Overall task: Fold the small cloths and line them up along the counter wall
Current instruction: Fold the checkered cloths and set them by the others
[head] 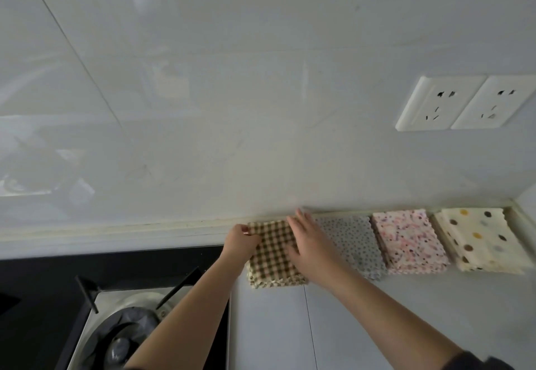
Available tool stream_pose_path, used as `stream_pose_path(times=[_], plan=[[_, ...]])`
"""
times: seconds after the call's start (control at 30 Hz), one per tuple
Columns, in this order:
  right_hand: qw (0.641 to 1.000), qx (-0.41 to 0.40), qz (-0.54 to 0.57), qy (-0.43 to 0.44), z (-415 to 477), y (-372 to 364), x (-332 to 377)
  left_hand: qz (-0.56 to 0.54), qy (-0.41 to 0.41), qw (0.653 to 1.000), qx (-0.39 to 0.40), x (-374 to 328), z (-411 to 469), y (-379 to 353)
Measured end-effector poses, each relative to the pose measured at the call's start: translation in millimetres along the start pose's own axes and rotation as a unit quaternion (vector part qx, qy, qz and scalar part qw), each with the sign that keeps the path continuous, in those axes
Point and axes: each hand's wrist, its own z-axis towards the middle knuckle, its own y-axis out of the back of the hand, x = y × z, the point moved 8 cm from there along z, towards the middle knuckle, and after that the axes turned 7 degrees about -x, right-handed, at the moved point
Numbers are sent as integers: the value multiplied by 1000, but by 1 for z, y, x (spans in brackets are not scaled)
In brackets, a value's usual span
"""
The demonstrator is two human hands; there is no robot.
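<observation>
Checked cloth [272,256] is pinched at its left edge by the left hand [240,239] and pressed under the flat right hand [309,243]; folded cloths [409,242] lie just right of that hand, along the wall [261,137].

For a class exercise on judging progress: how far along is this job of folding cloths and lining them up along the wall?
Done: the grey cloth, pink cloth and cream cloth lie folded in a row against the wall. In hand: the checked cloth, folded, at the row's left end; the left hand pinches its edge, the right hand presses flat on it. Left: seemingly only letting go; no unfolded cloth shows.
</observation>
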Motion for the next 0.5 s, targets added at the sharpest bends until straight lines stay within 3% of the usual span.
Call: stream_pose_path(times=[0.1, 0.27, 0.37, 0.43, 0.5], plan=[[995, -38, -91, 25, -2, -16, 8, 26, -20, 999, 4, 0, 6, -4], [990, -23, -131, 41, -3, -57, 10, 52, -30, 998, 3, -2, 14, -9], [989, -21, -141, 37, -1, -65, 9, 96, -78, 989, -77, -11, -1, 6], [988, -16, -148, 36, -3, -66, 6, 196, -200, 947, -154, -26, -29, 19], [986, -19, -161, 36, -3, -63, 2, 322, -350, 868, -141, -31, -53, 7]])
